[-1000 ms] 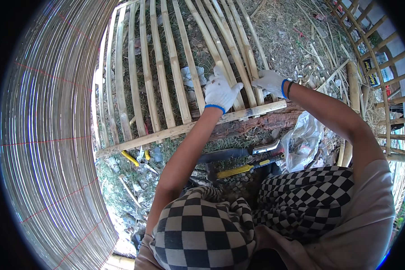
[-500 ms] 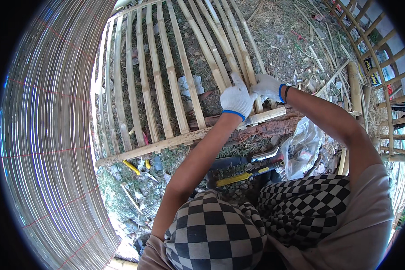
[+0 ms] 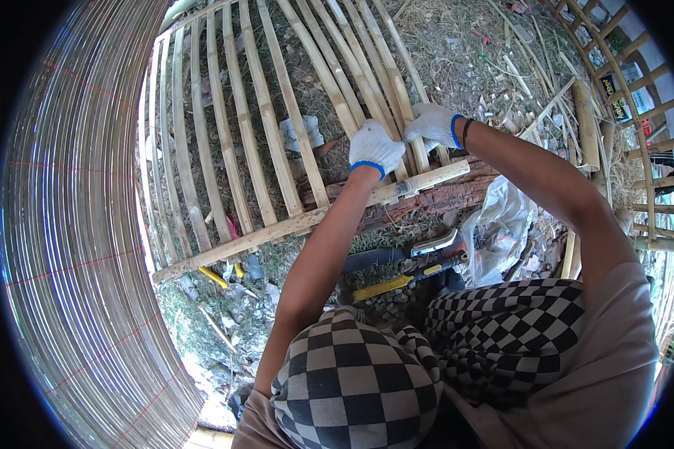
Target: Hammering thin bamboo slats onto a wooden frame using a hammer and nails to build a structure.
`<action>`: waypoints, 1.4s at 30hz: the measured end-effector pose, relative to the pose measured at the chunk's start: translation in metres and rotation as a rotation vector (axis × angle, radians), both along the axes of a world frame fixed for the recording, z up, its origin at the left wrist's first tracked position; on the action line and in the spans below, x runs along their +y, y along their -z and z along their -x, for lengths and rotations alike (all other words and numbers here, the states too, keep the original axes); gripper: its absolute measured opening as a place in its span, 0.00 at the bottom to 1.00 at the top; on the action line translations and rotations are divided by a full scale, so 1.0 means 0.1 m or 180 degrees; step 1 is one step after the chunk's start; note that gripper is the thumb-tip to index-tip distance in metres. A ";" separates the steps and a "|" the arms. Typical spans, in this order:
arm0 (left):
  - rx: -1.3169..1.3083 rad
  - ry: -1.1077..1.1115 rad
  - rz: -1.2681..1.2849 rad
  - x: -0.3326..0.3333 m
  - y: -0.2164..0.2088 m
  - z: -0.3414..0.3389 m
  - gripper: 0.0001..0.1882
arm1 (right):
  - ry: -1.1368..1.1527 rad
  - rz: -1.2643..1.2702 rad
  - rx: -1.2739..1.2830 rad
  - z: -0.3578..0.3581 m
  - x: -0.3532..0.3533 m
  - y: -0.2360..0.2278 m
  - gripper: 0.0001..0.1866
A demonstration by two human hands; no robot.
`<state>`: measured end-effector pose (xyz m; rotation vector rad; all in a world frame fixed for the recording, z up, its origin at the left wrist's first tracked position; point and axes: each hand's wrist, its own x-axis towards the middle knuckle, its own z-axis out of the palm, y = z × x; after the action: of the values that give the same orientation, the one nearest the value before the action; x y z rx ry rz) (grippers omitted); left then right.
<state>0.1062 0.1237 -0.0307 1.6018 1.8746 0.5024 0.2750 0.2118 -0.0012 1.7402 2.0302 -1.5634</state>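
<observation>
The left hand [image 3: 378, 147], in a white knit glove, curls over the bamboo slats [image 3: 290, 97]; its fingertips are hidden, so whether it grips is unclear. The right hand [image 3: 432, 126] bends its fingers down at a neighbouring slat, its hold equally unclear. The slats lie above the littered ground [image 3: 464, 75], their near ends at a bamboo crosspiece [image 3: 277, 230]. They look light, springy lengthwise and possibly splintery; gripping both edges near the crosspiece seems steadiest.
</observation>
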 end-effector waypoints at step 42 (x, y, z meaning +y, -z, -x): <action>0.0663 0.0473 -0.0981 -1.49 -0.53 0.79 0.30 | -0.1473 -0.2034 -0.0461 0.31 -0.60 -0.16 0.25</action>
<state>0.0269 -0.0250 0.0228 2.0481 1.8761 0.6016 0.2439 0.1515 0.0144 1.2899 2.7712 -0.6769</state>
